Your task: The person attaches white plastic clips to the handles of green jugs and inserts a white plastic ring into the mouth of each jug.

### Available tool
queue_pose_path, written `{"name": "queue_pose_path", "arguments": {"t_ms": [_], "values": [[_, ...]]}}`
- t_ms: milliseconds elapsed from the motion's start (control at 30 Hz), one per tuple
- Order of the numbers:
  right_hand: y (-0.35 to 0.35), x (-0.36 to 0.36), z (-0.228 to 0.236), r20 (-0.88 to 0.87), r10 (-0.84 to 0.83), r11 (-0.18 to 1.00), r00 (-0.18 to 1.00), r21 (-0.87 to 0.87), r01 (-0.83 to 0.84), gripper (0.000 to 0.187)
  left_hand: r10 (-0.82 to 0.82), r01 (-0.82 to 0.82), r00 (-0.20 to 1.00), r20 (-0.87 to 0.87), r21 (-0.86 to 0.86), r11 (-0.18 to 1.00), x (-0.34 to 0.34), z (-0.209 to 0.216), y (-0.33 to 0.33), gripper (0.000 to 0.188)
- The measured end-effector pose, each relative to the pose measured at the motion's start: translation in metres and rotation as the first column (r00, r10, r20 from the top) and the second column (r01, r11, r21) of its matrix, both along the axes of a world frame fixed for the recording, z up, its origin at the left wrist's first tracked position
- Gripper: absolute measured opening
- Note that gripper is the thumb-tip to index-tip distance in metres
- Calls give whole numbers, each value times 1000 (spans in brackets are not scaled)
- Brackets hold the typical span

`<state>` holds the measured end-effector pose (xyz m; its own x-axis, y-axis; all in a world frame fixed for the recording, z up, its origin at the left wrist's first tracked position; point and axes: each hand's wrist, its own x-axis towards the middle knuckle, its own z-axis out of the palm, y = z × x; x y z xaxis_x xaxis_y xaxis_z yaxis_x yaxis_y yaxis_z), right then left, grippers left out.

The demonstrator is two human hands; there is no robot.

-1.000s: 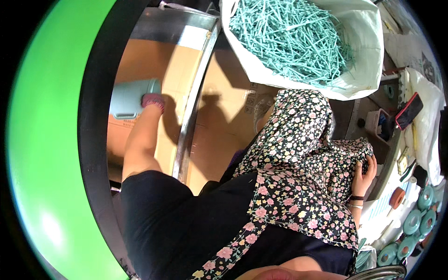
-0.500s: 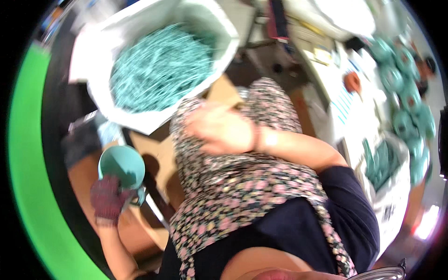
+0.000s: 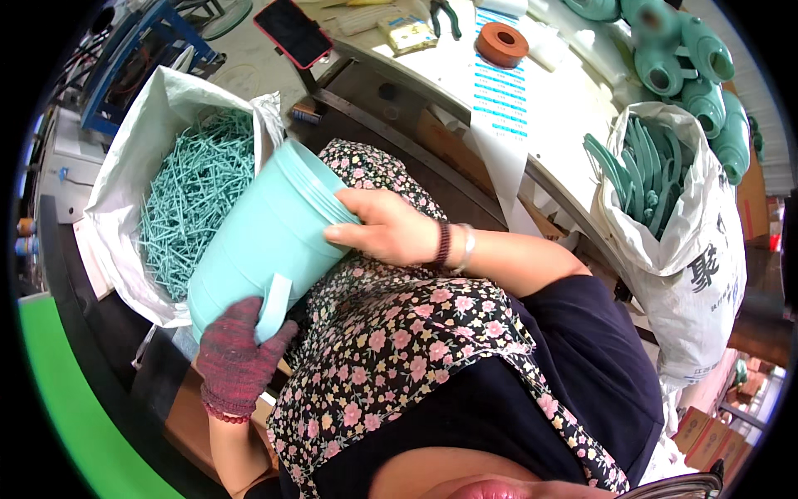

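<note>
Pale-topped worktable [image 3: 573,137] runs along the upper right of a cluttered workshop, with a blue metal frame [image 3: 170,37] at upper left and a green curved panel [image 3: 58,391] along the lower left edge. On the tabletop lie a brown tape roll [image 3: 502,44], a long strip of blue-printed labels [image 3: 500,104] hanging over the edge, and dark-handled pliers [image 3: 451,21]. Near the table's left end is a red-edged phone [image 3: 293,32].

The teal jug [image 3: 262,224] is tilted in front of the person, above the lap of a floral apron [image 3: 399,341], its ringed end toward the upper right. The left hand [image 3: 241,353], in a dark red knitted glove, grasps it low down, the handle [image 3: 274,308] passing between fingers and thumb. The bare right hand [image 3: 384,226] grips the ringed end with thumb and forefinger; how its other fingers bend, I cannot tell.

Left of the jug stands a white woven sack [image 3: 112,237] holding thin teal sticks [image 3: 195,204]. Over on the right, a second sack [image 3: 702,308] is filled with curved teal pieces [image 3: 640,170]; more teal vessels [image 3: 706,104] are heaped behind it, and cardboard boxes [image 3: 706,437] sit at lower right.
</note>
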<state>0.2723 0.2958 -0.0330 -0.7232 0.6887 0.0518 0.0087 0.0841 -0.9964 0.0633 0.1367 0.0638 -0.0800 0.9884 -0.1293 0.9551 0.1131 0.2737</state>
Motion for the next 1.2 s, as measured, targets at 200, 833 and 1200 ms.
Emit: {"name": "queue_pose_path", "arguments": {"t_ms": [200,833,1200], "values": [[92,160,-51,108,-790,414,603,820,396,32,300,-291,940,161,-78,954,-9,5,25,41],[32,42,-8,-128,-315,947,941,30,321,37,113,4,761,639,-179,984,11,-37,50,42],[28,-53,-11,-235,-98,987,967,-151,64,26,204,-192,825,528,-78,978,19,-50,24,45]]}}
